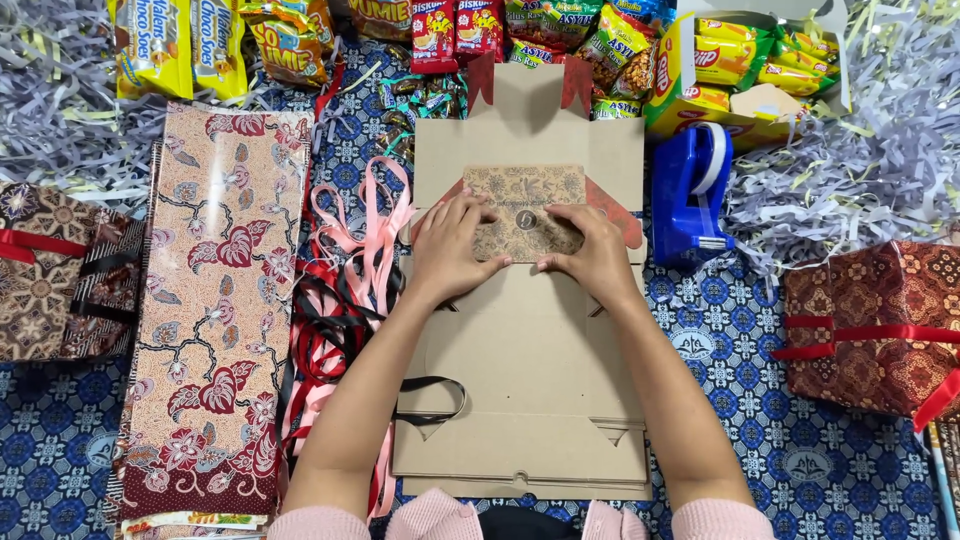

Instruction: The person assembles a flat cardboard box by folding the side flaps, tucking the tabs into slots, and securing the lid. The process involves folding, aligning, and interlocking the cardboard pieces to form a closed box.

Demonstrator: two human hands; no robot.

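— Pressing down at the frame's centre, why are both hands on that flat cardboard box [525, 370]?

— To steady its patterned flap [525, 210]. The left hand [450, 250] lies flat, fingers spread, gripping nothing; the right hand [590, 250] curls slightly, fingertips on the flap's lower edge. A blue tape dispenser [692, 195] sits just right.

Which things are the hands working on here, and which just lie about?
In hand: left hand, right hand, patterned card, flat cardboard box.

Lying about: ribbons, blue tape dispenser, snack packets, wrapped boxes, batik sheets, shredded paper.
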